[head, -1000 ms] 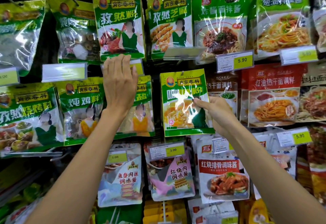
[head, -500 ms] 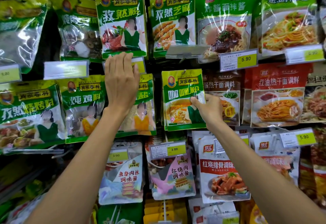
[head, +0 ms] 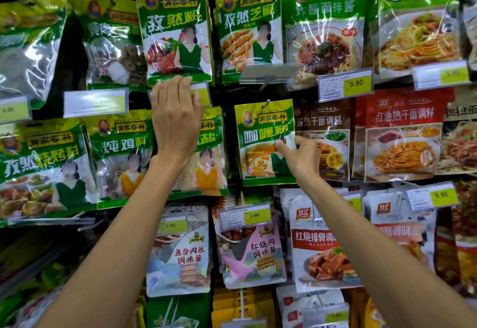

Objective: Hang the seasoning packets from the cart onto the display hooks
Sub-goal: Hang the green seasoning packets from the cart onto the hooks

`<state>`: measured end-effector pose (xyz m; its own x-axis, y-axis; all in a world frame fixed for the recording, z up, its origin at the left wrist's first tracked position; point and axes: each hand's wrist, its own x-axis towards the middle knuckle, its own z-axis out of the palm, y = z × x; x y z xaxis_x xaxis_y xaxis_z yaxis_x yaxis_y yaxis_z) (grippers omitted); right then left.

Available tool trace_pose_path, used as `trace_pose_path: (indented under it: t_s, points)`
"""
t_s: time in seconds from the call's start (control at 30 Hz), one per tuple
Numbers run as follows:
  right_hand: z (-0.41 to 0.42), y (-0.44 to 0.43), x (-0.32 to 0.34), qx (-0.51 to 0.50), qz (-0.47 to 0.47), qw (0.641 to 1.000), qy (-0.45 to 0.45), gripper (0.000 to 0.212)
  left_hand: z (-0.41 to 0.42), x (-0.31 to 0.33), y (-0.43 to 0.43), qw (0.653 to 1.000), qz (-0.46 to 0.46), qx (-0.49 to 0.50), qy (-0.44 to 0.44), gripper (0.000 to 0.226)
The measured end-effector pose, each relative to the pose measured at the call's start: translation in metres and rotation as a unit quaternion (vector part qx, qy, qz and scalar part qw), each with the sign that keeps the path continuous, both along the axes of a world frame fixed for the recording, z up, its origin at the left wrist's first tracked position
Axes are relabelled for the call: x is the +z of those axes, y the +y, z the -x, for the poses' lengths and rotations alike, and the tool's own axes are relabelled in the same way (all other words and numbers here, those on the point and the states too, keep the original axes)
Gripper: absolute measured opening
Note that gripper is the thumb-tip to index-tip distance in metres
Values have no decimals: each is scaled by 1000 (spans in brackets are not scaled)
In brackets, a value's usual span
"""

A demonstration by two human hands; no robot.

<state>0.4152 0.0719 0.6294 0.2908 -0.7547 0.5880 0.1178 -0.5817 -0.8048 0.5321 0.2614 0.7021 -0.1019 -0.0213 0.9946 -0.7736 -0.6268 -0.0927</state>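
We stand at the middle of the display rack, and our right hand (head: 302, 157) pinches the right edge of the green-and-yellow curry powder packet (head: 260, 152), with the thumb on its front and the other fingers curled behind. The packet hangs in the rack's middle row with its top at the hook (head: 265, 102), whose tip shows just above the hang hole. We judge it to be threaded on, though we cannot tell how far back along the wire it sits. Our left hand (head: 175, 121) lies flat one column to the left, fingers straight and pressed together. Its fingertips are on the price tag (head: 202, 94) under the cumin powder packet (head: 175, 31), and its palm covers the top of the packet with the yellow dress (head: 209, 170). The cart is out of view. The main risk is letting go too soon: if the hole is only caught on the hook's tip, the packet could slide forward and drop. A sideways tug from a one-sided pinch could twist the packet and tear the thin hole. It could also swing the packet against the brown noodle sauce packet (head: 327, 152) just beside it on the right. If our left hand leans harder, it may bend the price tag or push its own packet off line.
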Motion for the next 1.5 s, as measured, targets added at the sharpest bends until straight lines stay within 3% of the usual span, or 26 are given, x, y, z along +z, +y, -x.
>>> trace_pose_path:
  t_s: [0.23,0.37,0.47,0.57,0.67,0.77,0.83,0.97,1.23,1.5]
  points:
    - [12,9,0,-37,14,999,4,30,6,0,5,1000,-18,-7,22,37]
    - [35,9,-8,-50,22,998,-3,33,20,-8,6,999,-12,-20,-21,32]
    - [70,8,-24,-54,49,997,-13,20,44,-34,-5,995,-31,-85,-50,26]
    - [124,8,-59,-52,55,997,-1,19,86,-84,-31,975,-82,-206,-1,21]
    - [190,12,-116,-65,29,997,21,22,148,-154,-67,903,-157,-362,169,25]
    - [261,16,-191,-103,-58,990,81,26,219,-237,-101,764,-266,-464,360,34]
    - [310,19,-245,-147,-138,973,116,27,266,-288,-119,682,-326,-493,431,32]
    - [409,42,-344,-259,-251,914,185,30,349,-383,-146,564,-428,-494,505,26]
    - [530,83,-482,-407,-459,770,177,37,450,-523,-186,394,-611,-453,516,18]
    - [551,97,-608,-463,-610,626,143,37,501,-649,-240,317,-722,-370,492,20]
